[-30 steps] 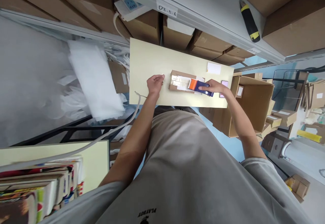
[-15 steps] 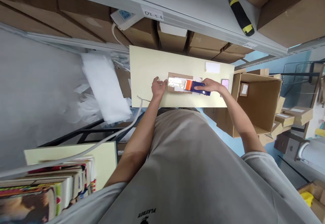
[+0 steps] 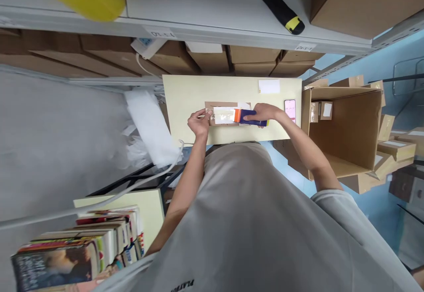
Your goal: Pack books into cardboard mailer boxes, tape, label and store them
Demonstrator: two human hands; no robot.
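The pale yellow table (image 3: pixel 183 91) is in front of me. On it lies a small brown box (image 3: pixel 221 104). My left hand (image 3: pixel 199 123) is at the box's left end; I can't tell if it pinches. My right hand (image 3: pixel 263 112) grips a blue and orange tool (image 3: pixel 248 116) over the box's right side.

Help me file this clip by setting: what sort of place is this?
Likely a storeroom or packing area: brown boxes line the shelving, and a large open carton with smaller boxes inside stands beside the table.
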